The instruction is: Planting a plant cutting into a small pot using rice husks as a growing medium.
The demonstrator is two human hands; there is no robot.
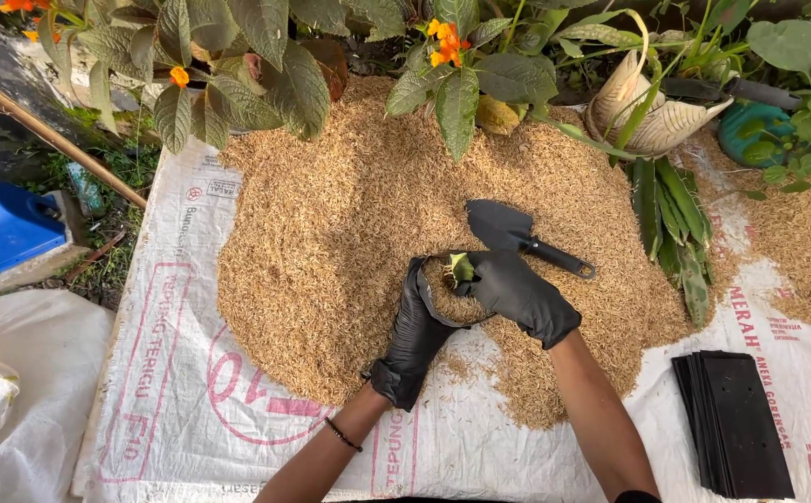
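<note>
Head view, left hand (416,326), right hand (515,291), seedling (461,267) upright in bag (449,300)

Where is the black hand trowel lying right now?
The black hand trowel lies on the rice-husk heap, centre of the head view, just beyond the gloved right hand.

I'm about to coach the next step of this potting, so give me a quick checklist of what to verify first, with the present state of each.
1. Small black bag held open by left hand: ok.
2. Green seedling pinched upright by right hand over the bag: ok.
3. Bag filled with husk: partly, depth cannot tell.
4. Black trowel lying within reach on the husk pile: ok.
5. Spare black bags stacked at the right: ok.
6. Seedling roots covered: cannot tell.
</note>
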